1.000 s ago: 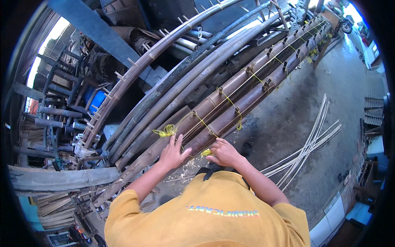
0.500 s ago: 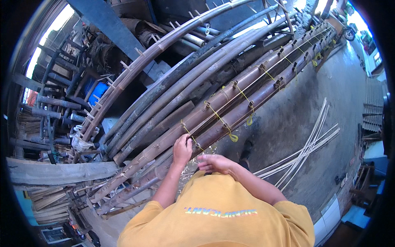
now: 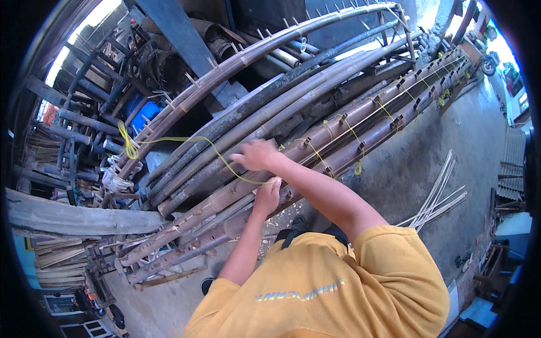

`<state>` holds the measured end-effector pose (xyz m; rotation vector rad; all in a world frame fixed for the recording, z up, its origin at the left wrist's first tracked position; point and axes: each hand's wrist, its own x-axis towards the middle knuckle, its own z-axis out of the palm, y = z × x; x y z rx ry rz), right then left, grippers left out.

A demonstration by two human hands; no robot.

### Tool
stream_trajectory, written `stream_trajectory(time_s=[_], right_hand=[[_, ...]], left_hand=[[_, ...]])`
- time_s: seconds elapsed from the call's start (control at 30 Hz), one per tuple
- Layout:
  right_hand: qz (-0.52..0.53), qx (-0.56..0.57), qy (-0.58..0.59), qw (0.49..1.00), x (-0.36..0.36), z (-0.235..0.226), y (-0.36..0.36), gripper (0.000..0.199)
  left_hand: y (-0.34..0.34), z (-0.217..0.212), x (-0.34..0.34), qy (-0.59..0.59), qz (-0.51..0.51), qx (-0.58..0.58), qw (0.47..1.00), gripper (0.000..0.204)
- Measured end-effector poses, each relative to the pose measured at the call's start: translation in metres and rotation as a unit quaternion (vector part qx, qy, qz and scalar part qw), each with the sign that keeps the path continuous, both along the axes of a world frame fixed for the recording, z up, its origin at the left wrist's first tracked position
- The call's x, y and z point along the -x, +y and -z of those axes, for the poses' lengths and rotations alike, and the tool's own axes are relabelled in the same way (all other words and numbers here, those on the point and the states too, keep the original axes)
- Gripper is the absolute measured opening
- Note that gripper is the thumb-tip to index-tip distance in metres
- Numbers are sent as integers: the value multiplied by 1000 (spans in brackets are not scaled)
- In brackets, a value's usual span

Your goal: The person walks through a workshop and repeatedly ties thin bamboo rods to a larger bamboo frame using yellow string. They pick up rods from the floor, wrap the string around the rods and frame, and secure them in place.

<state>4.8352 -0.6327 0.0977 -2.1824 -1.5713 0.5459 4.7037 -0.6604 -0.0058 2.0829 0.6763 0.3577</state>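
My left hand (image 3: pixel 267 196) is closed in a pinch on a thin yellow cord (image 3: pixel 217 152) above the bamboo poles. From there the cord runs slack to the left and ends in a looped bundle (image 3: pixel 128 142), which appears to be in the air. My right hand (image 3: pixel 256 155), blurred, reaches over the poles just beyond my left hand, fingers stretched and apart, with nothing seen in it. Below lie two long brown bamboo poles, a left one (image 3: pixel 226 197) and a right one (image 3: pixel 348 159), with short pegs and yellow ties (image 3: pixel 350 130) along them.
A curved bamboo rail (image 3: pixel 189 93) with upright pegs and several grey poles (image 3: pixel 304 93) lie beyond on the left. Thin pale strips (image 3: pixel 437 197) lie crossed on the concrete floor at right. A heavy plank (image 3: pixel 79 211) and stacked wood (image 3: pixel 65 262) are at far left.
My right hand has swung left and forward across my left hand. The yellow cord now stretches out left with its bundle at the far end. The whole view has shifted slightly.
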Motion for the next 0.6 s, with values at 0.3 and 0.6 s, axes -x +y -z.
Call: stream_trajectory(time_s=[0.3,0.6], right_hand=[[8,-51,554,831,-19,-72,-142,50],[-78,-51,724,683,22,-49,-252,40]], left_hand=[[-2,9,-1,-8,-27,19,999,36],[-16,-10,-6,2,-40,5,999,31]])
